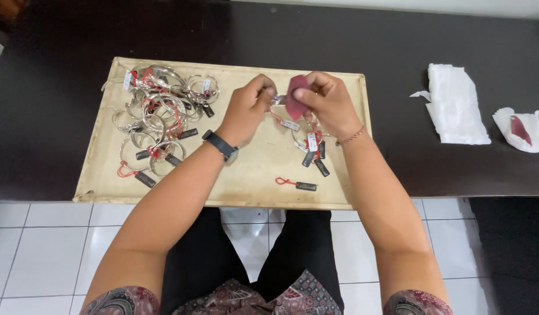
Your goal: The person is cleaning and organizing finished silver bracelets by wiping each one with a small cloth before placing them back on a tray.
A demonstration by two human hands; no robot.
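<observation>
Left hand [249, 105] grip pinched shut on a silver bangle [279, 100]; right hand [325, 102] grip closed on a maroon cloth [296, 96] touching it. Tray [234, 181] centre bare; bangle pile [158, 114] sits left

Both arms reach forward from the lower edge of the view, bare from the short sleeves down, and converge toward the middle. The left hand [249, 105] sits knuckles up, fingers curled, thumb and fingertips pinched together at its right side. The right hand [325, 102] faces it, just beside, fingers bent inward and closed in a pinch. The 2 hands nearly meet at the fingertips. The left wrist is straight; the right wrist bends slightly inward.
</observation>
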